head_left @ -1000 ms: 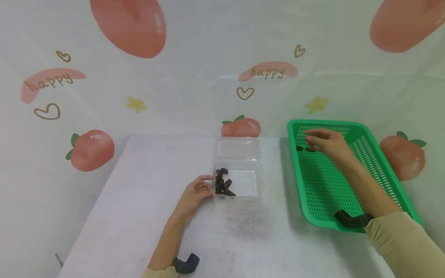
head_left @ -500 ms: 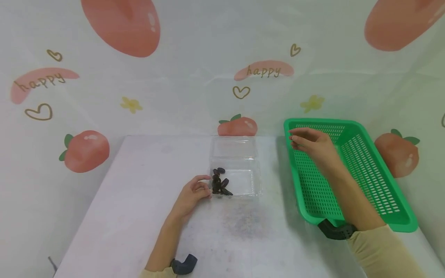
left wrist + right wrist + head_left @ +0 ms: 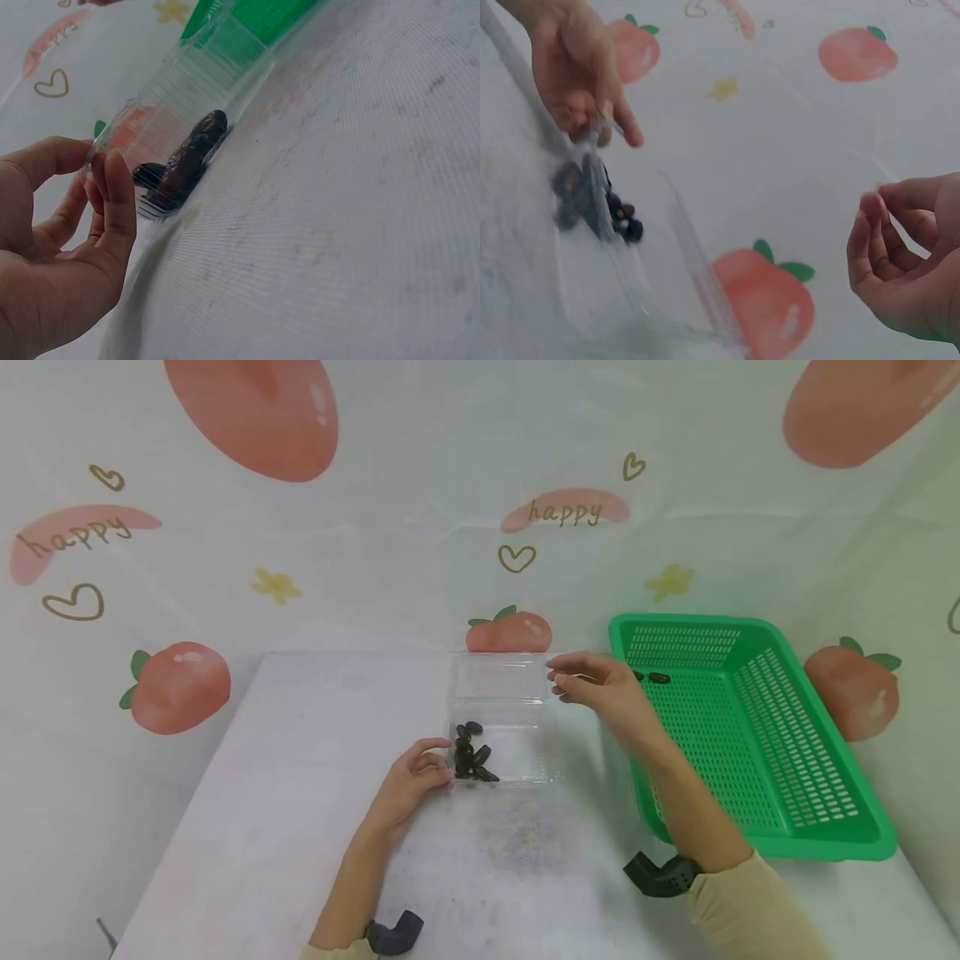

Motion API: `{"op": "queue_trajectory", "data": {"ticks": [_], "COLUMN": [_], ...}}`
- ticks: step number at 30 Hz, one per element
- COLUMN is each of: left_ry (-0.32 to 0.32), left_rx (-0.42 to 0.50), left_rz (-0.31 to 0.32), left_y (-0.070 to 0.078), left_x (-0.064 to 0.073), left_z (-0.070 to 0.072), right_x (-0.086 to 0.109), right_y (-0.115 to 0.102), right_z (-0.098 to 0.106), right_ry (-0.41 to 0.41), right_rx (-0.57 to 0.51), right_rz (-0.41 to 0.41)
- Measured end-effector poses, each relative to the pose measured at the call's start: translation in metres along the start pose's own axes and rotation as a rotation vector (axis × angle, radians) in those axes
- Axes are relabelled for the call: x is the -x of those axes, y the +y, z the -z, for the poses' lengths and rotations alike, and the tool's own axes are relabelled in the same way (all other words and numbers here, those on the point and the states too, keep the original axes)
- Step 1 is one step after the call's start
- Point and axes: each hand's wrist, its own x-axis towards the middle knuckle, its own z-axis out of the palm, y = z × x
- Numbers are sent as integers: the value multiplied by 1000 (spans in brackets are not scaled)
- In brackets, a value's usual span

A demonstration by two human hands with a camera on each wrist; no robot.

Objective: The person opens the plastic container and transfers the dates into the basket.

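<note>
A clear plastic clamshell box stands on the table, its lid folded back. Several dark brown dates lie together at the box's left side. My left hand pinches the box's left rim between thumb and fingers, as the left wrist view shows up close. Over the gap between box and basket is my right hand, near the lid's right edge. Its fingers are loosely bent, the tips close together, and no thing shows between them. Two dates lie in the green basket.
The green plastic basket stands at the right of the white table, close to the back wall. A patterned sheet with printed peaches hangs behind. Each wrist wears a black camera mount. A dark stain marks the table before the box.
My right hand has moved left out of the green basket toward the box, uncovering the dates there. The left hand stays at the box's rim. The head view has shifted slightly.
</note>
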Motion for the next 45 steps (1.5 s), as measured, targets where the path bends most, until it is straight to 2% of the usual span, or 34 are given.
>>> {"op": "queue_trajectory", "data": {"ticks": [7,17,23,30,39,45], "left_ry": [-5,-16,-7,-14,-9,-9], "left_rx": [4,24,23,24,49,53], "left_rz": [-1,-4,1,3,2,-10], "left_y": [-1,-2,-2,-3,-4,-4], "left_x": [-2,-2,-2,-3,-2,-2], "left_z": [1,2,1,1,1,1], "right_x": [-4,-10,-17,-24,-28,-33], "right_y": [5,30,51,75,83,87], "right_z": [-39,-69,-78,-85,-90,-93], "right_ry": [-25,-52,-77,-92,-148,-172], "right_rx": [-30,-3,-7,51,116,247], "right_rz": [-14,-33,-49,-72,-49,-58]}}
